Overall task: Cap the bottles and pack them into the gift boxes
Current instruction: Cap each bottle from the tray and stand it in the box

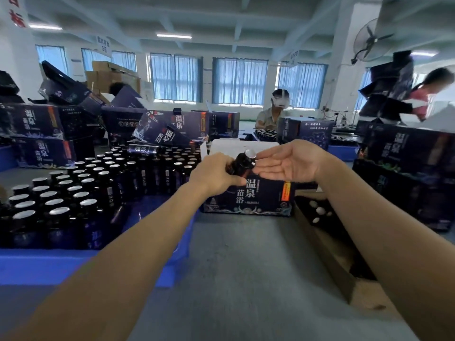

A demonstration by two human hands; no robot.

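1. The left hand is curled round the body of a dark bottle, holding it tilted in the air with its top towards the right.
2. The right hand is spread flat, palm up and fingers straight. Its fingertips lie against the cap at the bottle's neck and do not pinch it. This looks like a cap being rolled tight, though I cannot tell how far it is seated.
3. Just below and behind the hands, a dark blue gift box stands on the table. A white liner shows at its open top, and I cannot see whether any bottles are inside.
4. To the left, a blue tray holds many upright bottles with silvery tops, which appear to be waiting for caps.
5. To the right, a cardboard carton holds what seem to be loose caps.
6. Stacked gift boxes stand further out on both sides. Some look closed.
7. By my judgement one bottle is in hand and the packing is far from finished.
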